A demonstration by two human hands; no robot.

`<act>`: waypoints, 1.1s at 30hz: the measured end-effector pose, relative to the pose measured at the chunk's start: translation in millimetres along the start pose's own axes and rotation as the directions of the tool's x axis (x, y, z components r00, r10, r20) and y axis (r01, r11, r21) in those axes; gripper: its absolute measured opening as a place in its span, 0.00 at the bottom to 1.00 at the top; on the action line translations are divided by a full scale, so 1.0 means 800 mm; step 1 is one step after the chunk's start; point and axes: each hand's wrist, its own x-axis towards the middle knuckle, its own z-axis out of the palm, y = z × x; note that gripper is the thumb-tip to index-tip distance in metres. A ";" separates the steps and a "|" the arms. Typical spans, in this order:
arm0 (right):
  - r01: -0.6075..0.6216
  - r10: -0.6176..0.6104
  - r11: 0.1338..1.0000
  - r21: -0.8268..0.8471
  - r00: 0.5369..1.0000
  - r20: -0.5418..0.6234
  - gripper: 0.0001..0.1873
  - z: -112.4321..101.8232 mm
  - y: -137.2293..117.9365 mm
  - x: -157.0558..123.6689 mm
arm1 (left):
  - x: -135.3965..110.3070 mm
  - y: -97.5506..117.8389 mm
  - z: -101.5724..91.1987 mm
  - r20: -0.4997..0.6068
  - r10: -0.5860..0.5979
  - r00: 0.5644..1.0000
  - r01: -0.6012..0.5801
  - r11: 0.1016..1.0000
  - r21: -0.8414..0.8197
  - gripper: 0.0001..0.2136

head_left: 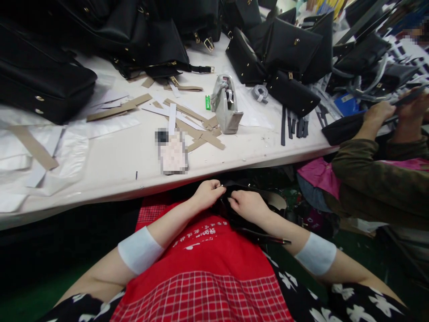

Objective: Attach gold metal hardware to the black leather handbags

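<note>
- The left hand [210, 194] is curled, thumb and forefinger pinched on the far edge of a black leather piece [224, 206], which lies over the lap just below the table's near edge.
- The right hand [248, 206] touches the same piece just to the right, fingers bent; I cannot tell whether they grip it.
- The piece's inside is too dark to read; it extends right beneath the right forearm.
- Far left on the table [110, 158] sits a large black bag [43, 76], its contents hidden, with clear plastic sheeting [72, 154] in front.
- More black bags [291, 44] crowd the far right; what they hold cannot be seen.
- A tape dispenser [228, 114] stands mid-table, a tape roll [259, 93] to its right.
- Brown and white strips [191, 127] lie left of the dispenser, reaching a pixelated phone [173, 154] near the edge.
- White tabletop shows between sheeting and phone, and rightward from the phone along the near edge to short black strips [295, 124].
- At the right, a co-worker's hands [380, 112] hold a dark piece [413, 95].
</note>
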 end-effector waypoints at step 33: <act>0.170 -0.129 0.969 0.179 0.966 -0.224 0.08 0.008 -0.005 0.008 | 0.004 -0.014 -0.001 -0.080 0.036 0.996 -0.033 0.999 0.038 0.11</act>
